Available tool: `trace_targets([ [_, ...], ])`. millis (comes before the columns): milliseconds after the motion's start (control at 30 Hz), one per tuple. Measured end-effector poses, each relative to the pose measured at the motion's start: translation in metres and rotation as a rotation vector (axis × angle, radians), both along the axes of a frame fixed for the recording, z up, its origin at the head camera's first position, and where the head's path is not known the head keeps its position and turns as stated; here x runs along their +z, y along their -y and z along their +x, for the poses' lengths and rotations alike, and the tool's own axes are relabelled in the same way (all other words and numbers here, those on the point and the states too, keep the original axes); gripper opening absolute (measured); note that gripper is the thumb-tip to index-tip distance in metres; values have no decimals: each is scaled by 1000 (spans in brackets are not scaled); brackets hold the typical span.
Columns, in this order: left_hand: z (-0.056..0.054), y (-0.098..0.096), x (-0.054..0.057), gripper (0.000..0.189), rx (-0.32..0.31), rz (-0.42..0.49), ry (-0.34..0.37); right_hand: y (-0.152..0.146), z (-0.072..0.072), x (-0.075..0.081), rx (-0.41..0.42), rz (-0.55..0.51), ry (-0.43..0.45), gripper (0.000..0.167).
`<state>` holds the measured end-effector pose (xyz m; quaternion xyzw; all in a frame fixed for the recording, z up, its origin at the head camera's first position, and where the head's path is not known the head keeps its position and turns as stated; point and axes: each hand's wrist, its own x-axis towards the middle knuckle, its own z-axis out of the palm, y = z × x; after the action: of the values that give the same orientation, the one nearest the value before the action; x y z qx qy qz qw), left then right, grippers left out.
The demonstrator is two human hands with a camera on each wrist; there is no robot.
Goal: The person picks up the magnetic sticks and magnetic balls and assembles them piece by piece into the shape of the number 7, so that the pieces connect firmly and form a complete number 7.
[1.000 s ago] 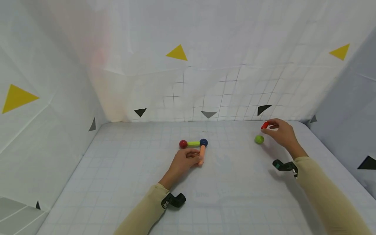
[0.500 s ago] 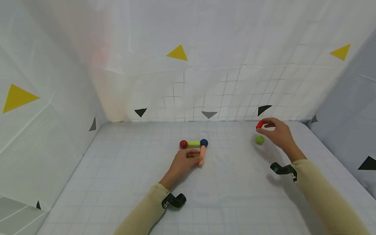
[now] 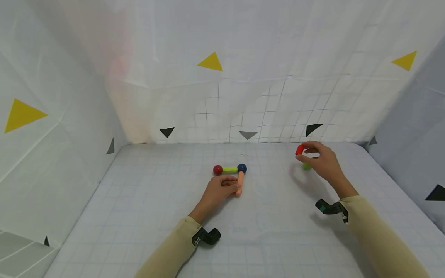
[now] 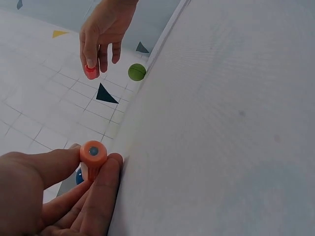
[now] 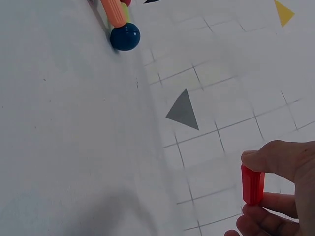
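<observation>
My left hand [image 3: 216,192] pinches an orange magnetic rod [image 3: 240,181] between thumb and fingers, low at the table. The rod's far end meets a dark blue ball [image 3: 242,168]; from there a yellow-green rod [image 3: 230,169] runs left to a red ball [image 3: 218,170]. In the left wrist view the orange rod [image 4: 93,153] shows its round end with a grey metal centre. Raised over the table at the right, my right hand [image 3: 321,160] grips a short red rod [image 5: 253,184] by its two ends. A green ball [image 4: 137,72] lies behind that hand, partly covered in the head view.
The white table [image 3: 167,216] carries a faint grid and ends at a white back wall [image 3: 167,96] with yellow and dark triangle markers. Side walls stand left and right. A black wrist camera [image 3: 206,236] sits on the left sleeve, another camera [image 3: 332,208] on the right.
My right hand has moved left with the red rod, now overlapping the green ball in the head view. The left hand and the joined pieces have stayed in place.
</observation>
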<state>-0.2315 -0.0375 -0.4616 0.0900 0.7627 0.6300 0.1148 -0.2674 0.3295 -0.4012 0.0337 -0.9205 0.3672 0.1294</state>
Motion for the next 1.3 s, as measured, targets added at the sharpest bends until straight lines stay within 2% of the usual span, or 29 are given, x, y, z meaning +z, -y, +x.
trace_targets([
  [367, 0, 0, 0, 33, -1, -20, -1, 24, 14, 6, 46, 4, -35, 57],
  [767, 1, 1, 1, 34, -4, -23, -27, 44, 28, 3, 73, 22, -59, 56],
  [1300, 0, 1, 0, 34, -10, -28, -13, 65, 42, -5, 143, -6, -67, 53],
])
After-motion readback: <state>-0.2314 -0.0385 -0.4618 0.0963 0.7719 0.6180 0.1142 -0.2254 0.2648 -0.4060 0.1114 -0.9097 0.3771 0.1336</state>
